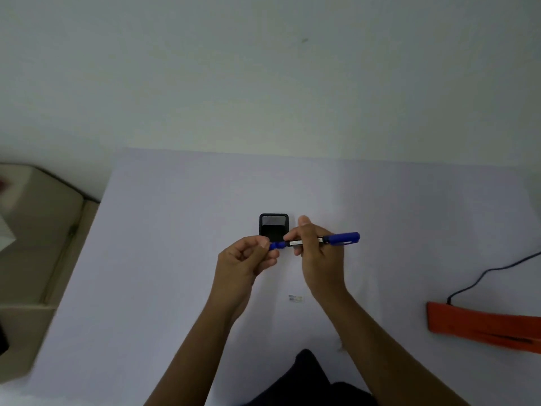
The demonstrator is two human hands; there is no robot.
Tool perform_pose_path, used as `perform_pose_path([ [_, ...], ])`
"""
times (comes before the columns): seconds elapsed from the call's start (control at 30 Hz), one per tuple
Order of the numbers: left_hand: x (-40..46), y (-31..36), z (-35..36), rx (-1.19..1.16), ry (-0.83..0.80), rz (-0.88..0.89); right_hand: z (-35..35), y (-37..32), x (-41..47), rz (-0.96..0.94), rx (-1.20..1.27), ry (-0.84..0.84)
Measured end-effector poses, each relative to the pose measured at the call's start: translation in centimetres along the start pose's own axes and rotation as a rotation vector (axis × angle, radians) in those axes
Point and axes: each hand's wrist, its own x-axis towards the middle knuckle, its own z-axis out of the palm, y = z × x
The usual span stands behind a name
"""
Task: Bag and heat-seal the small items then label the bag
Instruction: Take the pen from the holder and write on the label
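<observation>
Both hands meet above the middle of a pale table (175, 259), sharing one blue marker (322, 240) that lies level and crosswise between them. The right hand (317, 253) is closed around the middle of the marker's barrel, fingers wrapped over the top, with the capped blue end sticking out past its outer side. The left hand (248, 259) is curled, its thumb and forefinger pinched on the other blue end of the marker; whether that end is a cap or the bare tip is hard to tell at this blur.

Just beyond the hands, between them and the wall, stands a small black holder (274, 227), its open top facing up; the left fingertips sit right in front of it. Below the right wrist, nearer the person, a tiny clear bag (295, 298) lies flat on the table with something small and dark inside, apart from both hands. Well off to the right of the right forearm rests an orange heat sealer (480, 322), a dark cord (491, 271) running away from its far end. Far to the left of the left arm, off the table, sits a beige box (35, 218).
</observation>
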Motion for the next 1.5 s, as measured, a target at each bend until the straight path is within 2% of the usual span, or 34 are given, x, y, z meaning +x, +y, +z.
perform_pose_path([
  [0.27,-2.8,3.0,1.8,0.057,-0.048,0.123,0.2,-3.5,-1.1,-0.168,-0.035,0.025],
  [0.5,-4.2,3.1,3.3,0.073,-0.114,0.032,-0.1,-3.3,-2.0,-0.298,-0.205,0.184],
  [0.67,-3.8,2.5,2.9,0.095,-0.083,-0.044,0.0,-2.7,-2.1,-0.332,-0.172,0.058],
  [0.77,-2.7,2.7,2.3,0.133,-0.082,0.059,-0.1,-2.0,-0.8,-0.210,-0.039,-0.076],
  [0.83,-1.2,3.0,1.6,0.211,0.014,0.217,-0.3,-0.9,-0.3,-0.059,0.094,-0.114],
  [0.9,1.9,2.7,1.2,0.366,0.188,0.355,-0.7,1.5,1.1,0.180,0.146,-0.051],
  [0.97,4.7,2.0,0.6,0.545,0.298,0.434,-1.5,4.8,2.1,0.359,0.043,0.041],
  [1.1,8.0,0.2,-1.0,0.879,0.222,0.514,-2.2,8.4,2.2,0.369,-0.180,0.037],
  [1.23,11.3,-2.0,-1.1,1.070,0.167,0.446,-1.6,10.5,3.1,0.362,-0.296,-0.003],
  [1.33,13.2,-3.8,-1.1,1.121,0.169,0.431,-0.9,12.2,4.1,0.367,-0.353,-0.025],
  [1.5,15.4,-5.7,-1.1,1.060,0.225,0.325,0.2,13.9,5.8,0.386,-0.394,-0.014],
])
